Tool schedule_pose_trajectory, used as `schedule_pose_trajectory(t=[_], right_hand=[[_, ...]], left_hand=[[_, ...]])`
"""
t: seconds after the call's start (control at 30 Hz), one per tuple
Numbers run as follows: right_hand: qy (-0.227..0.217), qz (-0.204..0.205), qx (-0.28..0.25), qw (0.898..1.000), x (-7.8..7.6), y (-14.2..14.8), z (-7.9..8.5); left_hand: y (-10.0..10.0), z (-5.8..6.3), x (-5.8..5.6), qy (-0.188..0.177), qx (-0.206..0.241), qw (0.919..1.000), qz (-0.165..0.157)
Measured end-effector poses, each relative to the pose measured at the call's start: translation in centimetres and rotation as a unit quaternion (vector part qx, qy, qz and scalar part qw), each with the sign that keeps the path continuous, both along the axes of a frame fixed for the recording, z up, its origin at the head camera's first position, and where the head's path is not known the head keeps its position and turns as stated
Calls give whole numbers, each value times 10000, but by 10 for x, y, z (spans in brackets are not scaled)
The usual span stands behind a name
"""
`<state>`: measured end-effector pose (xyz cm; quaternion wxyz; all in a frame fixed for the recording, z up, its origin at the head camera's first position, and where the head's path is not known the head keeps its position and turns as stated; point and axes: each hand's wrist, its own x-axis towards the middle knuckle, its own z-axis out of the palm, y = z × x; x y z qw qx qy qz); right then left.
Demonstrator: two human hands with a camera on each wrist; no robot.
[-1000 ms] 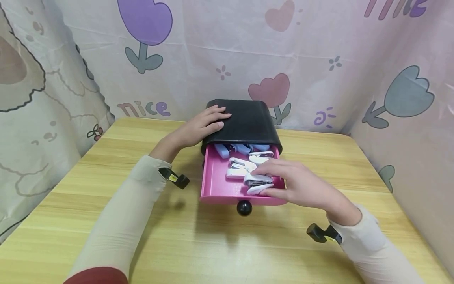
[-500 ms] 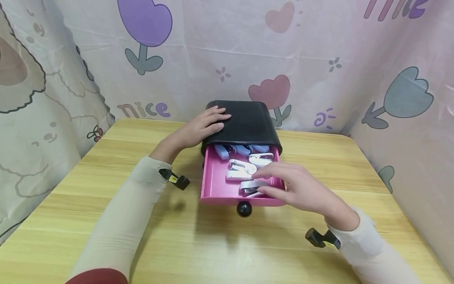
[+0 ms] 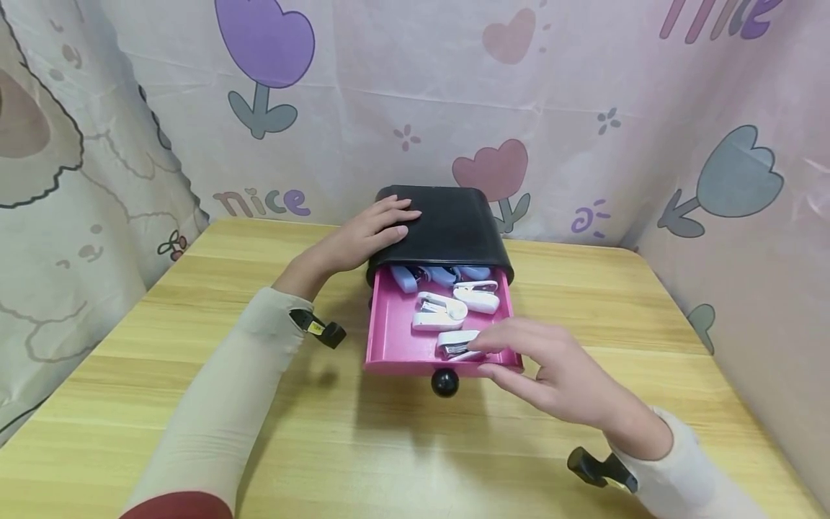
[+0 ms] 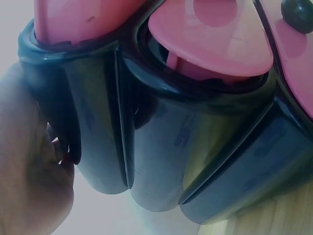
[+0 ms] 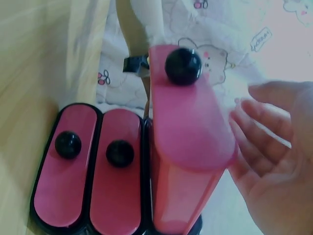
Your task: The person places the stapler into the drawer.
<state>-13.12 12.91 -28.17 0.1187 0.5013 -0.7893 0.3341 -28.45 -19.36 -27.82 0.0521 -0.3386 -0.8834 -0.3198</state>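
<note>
In the head view my left hand (image 3: 366,234) rests flat on the top left of a black drawer cabinet (image 3: 454,223). The cabinet's pink top drawer (image 3: 395,339) is pulled out. Inside lie several small staplers: a white stapler (image 3: 457,344) at the front, a white stapler (image 3: 437,313) in the middle, a white stapler (image 3: 476,295) at the right, and light blue staplers (image 3: 405,279) at the back. My right hand (image 3: 545,367) hovers over the drawer's front right corner, fingertips beside the front stapler and thumb apart from them. The right wrist view hides the drawer's contents.
Two lower pink drawers (image 5: 120,191) with black knobs are pushed in. The open drawer's black knob (image 3: 444,383) juts toward me. The cabinet stands near the back of a wooden table (image 3: 272,432), before a printed curtain (image 3: 389,101).
One second ago my right hand held the front white stapler. It now lies at the drawer's front, and the hand has let go and drawn back toward me. The left hand stays put.
</note>
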Motion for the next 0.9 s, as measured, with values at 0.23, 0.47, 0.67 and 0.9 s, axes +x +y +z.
schedule_pose_trajectory(t=[0.23, 0.47, 0.67, 0.9], right_hand=[[-43, 446, -592, 9972, 16, -2, -2], [-802, 774, -30, 9938, 34, -3, -11], [-1699, 611, 627, 9816, 36, -1, -17], [-2955, 441, 1175, 9471, 26, 0, -28]], left_hand=[[0, 1, 1, -31, 31, 10000, -8], [0, 0, 1, -25, 13, 10000, -18], [-1, -2, -2, -79, -6, 10000, -14], [0, -1, -1, -97, 18, 10000, -8]])
